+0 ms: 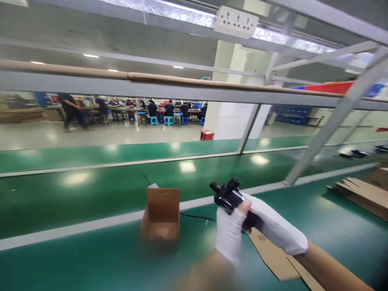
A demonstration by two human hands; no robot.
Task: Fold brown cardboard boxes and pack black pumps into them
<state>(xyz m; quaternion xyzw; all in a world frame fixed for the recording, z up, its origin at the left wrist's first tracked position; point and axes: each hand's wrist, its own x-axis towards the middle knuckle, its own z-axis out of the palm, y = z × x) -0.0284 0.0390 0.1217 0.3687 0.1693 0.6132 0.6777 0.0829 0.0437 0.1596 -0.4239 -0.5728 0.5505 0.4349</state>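
Note:
Both my hands wear white gloves and meet over the green bench. My left hand [228, 233] and my right hand [273, 226] are closed together on a small black device [228, 194] with short tubes sticking up at its far end. A small open brown cardboard box [161, 214] stands on the bench to the left of my hands, its flap raised. A flat piece of cardboard [273, 254] lies under my right forearm.
A green conveyor belt [91, 190] runs across behind the bench. Flat cardboard sheets [360, 194] are stacked at the right. A grey metal frame [333, 117] with a power strip [235, 22] stands overhead. Far off, several people sit at tables [157, 109].

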